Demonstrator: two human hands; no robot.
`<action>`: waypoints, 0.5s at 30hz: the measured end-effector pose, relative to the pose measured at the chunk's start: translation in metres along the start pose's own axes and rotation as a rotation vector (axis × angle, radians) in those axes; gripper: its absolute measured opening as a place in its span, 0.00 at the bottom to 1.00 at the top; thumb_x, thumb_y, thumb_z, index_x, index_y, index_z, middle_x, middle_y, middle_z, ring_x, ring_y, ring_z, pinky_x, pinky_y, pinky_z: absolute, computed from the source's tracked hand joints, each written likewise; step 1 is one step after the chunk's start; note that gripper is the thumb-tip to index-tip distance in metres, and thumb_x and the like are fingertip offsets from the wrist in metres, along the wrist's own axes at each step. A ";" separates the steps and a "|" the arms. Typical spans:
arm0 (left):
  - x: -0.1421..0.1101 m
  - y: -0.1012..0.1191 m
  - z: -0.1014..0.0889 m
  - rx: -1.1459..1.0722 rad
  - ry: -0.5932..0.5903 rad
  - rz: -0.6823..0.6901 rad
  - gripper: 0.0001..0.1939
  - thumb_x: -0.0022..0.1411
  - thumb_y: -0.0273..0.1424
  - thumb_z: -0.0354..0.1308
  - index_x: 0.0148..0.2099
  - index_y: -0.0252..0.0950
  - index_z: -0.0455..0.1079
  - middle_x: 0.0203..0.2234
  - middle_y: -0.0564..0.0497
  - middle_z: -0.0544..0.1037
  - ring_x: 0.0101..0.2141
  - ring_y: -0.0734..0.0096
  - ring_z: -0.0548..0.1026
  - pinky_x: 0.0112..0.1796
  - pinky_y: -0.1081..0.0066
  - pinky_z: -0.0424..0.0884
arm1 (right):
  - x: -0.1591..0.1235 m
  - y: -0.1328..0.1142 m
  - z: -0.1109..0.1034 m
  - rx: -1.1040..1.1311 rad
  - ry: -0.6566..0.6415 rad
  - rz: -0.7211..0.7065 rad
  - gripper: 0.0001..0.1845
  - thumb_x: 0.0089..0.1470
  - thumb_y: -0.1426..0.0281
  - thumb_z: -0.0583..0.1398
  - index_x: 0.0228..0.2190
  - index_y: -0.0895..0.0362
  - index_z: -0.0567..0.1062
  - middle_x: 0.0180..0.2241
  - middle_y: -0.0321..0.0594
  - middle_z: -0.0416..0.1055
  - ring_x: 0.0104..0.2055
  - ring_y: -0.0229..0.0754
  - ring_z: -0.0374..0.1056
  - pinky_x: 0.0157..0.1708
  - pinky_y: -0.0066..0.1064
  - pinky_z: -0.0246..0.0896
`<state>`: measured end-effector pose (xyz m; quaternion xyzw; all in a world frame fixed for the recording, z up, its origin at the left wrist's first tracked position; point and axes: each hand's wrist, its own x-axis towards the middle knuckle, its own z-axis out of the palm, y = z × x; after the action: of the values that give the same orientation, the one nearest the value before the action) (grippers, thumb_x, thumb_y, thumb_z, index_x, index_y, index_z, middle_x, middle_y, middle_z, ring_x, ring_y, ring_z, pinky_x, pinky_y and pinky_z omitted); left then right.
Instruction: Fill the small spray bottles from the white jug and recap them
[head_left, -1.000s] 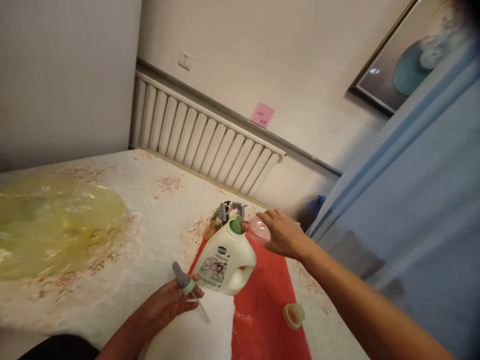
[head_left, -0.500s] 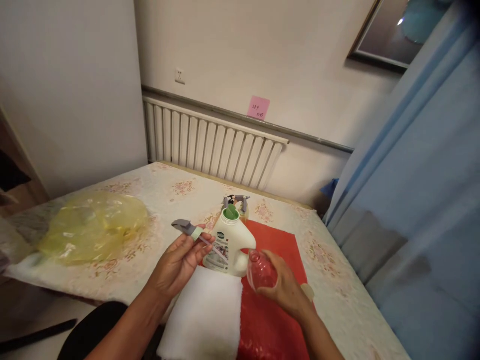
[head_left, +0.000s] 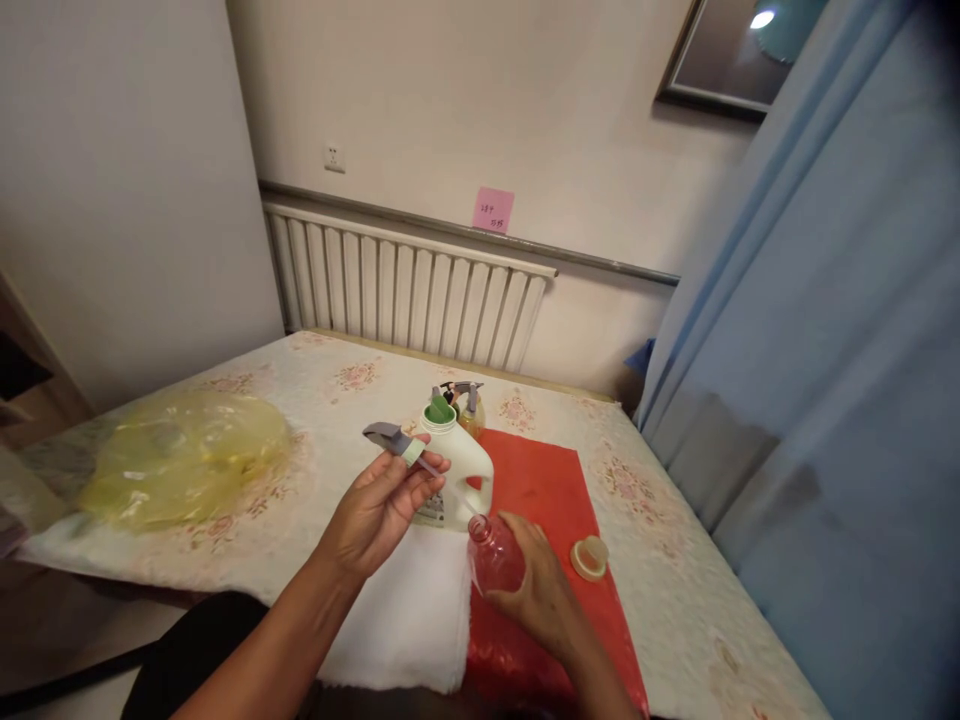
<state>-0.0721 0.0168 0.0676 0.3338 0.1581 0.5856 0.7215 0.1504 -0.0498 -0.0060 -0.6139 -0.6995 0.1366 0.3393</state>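
Note:
Between the fingers of my left hand [head_left: 382, 510] is a grey spray trigger head [head_left: 394, 437] with a pale green collar. Its thin dip tube slants down to the right, its tip close to the mouth of the bottle. My right hand [head_left: 536, 580] is wrapped round a small clear bottle [head_left: 496, 560], tilted slightly, with its open neck up; red shows through it. Just behind both hands stands a large pale jug [head_left: 469, 465] with a handle and a green spout in its uncapped neck. My left hand hides part of its label.
A white towel [head_left: 409, 620] and a red sheet [head_left: 536, 480] lie on the flowered tablecloth [head_left: 337, 420]. A translucent cap [head_left: 590, 557] rests on the red sheet. Behind the jug stand other spray bottles [head_left: 471, 405]. A yellow plastic bag [head_left: 187, 450] lies left; a blue curtain [head_left: 810, 350] hangs right.
My left hand has brought the spray head closer to the bottle, the tube's tip now near its neck. The translucent cap has come into fuller view. The camera's view has shifted slightly.

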 end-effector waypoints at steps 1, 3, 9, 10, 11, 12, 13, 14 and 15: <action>0.000 -0.002 0.000 0.007 0.003 -0.006 0.13 0.61 0.28 0.63 0.49 0.31 0.72 0.36 0.43 0.81 0.42 0.65 0.79 0.42 0.70 0.78 | 0.000 -0.001 -0.001 0.004 0.007 0.000 0.37 0.43 0.66 0.65 0.56 0.55 0.66 0.57 0.47 0.67 0.61 0.58 0.61 0.60 0.51 0.57; -0.001 -0.008 -0.001 0.025 0.004 -0.019 0.15 0.60 0.30 0.64 0.49 0.31 0.72 0.36 0.43 0.81 0.41 0.65 0.79 0.43 0.69 0.77 | 0.000 -0.004 -0.002 0.017 0.021 -0.005 0.37 0.42 0.67 0.65 0.56 0.55 0.66 0.56 0.47 0.68 0.60 0.58 0.62 0.59 0.50 0.59; -0.010 -0.041 -0.002 0.303 -0.066 -0.070 0.16 0.61 0.36 0.63 0.50 0.35 0.73 0.40 0.47 0.81 0.42 0.66 0.77 0.45 0.70 0.72 | 0.003 -0.016 -0.002 0.082 0.082 -0.060 0.35 0.42 0.70 0.64 0.55 0.56 0.67 0.53 0.47 0.70 0.56 0.55 0.65 0.57 0.48 0.62; -0.013 -0.047 -0.002 0.394 -0.074 -0.074 0.16 0.61 0.36 0.62 0.50 0.35 0.73 0.43 0.47 0.81 0.44 0.65 0.76 0.48 0.68 0.70 | 0.004 -0.016 -0.001 0.093 0.076 -0.065 0.36 0.41 0.71 0.64 0.55 0.56 0.66 0.53 0.47 0.70 0.57 0.55 0.65 0.57 0.48 0.61; -0.015 -0.053 -0.003 0.478 -0.086 -0.081 0.17 0.61 0.36 0.62 0.51 0.36 0.73 0.45 0.47 0.80 0.48 0.63 0.75 0.51 0.66 0.68 | 0.004 -0.016 0.000 0.102 0.067 -0.065 0.38 0.40 0.72 0.64 0.56 0.56 0.66 0.54 0.47 0.69 0.57 0.55 0.65 0.58 0.48 0.61; -0.017 -0.058 -0.004 0.548 -0.099 -0.086 0.17 0.62 0.36 0.62 0.52 0.37 0.72 0.48 0.48 0.79 0.51 0.60 0.74 0.54 0.64 0.65 | 0.004 -0.015 0.002 0.108 0.059 -0.063 0.39 0.39 0.73 0.64 0.56 0.55 0.65 0.55 0.47 0.69 0.58 0.54 0.64 0.58 0.48 0.60; -0.018 -0.062 -0.006 0.602 -0.111 -0.087 0.18 0.62 0.36 0.61 0.53 0.37 0.72 0.49 0.48 0.78 0.53 0.58 0.72 0.56 0.62 0.64 | 0.003 -0.014 0.003 0.108 0.054 -0.060 0.41 0.38 0.73 0.65 0.56 0.55 0.65 0.55 0.47 0.68 0.58 0.55 0.63 0.59 0.48 0.59; -0.019 -0.065 -0.008 0.648 -0.125 -0.084 0.18 0.63 0.37 0.60 0.54 0.38 0.71 0.51 0.48 0.77 0.55 0.57 0.70 0.57 0.61 0.62 | 0.002 -0.012 0.005 0.105 0.053 -0.056 0.41 0.38 0.74 0.65 0.56 0.55 0.64 0.55 0.47 0.68 0.59 0.55 0.63 0.59 0.49 0.58; -0.019 -0.067 -0.010 0.689 -0.138 -0.078 0.19 0.63 0.37 0.59 0.55 0.39 0.70 0.51 0.48 0.77 0.56 0.56 0.69 0.57 0.60 0.62 | 0.002 -0.010 0.007 0.101 0.054 -0.050 0.41 0.37 0.74 0.65 0.56 0.55 0.64 0.56 0.47 0.68 0.59 0.55 0.62 0.60 0.50 0.57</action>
<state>-0.0337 -0.0045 0.0120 0.5901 0.3100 0.4462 0.5972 0.1384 -0.0489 -0.0043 -0.5817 -0.6975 0.1468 0.3918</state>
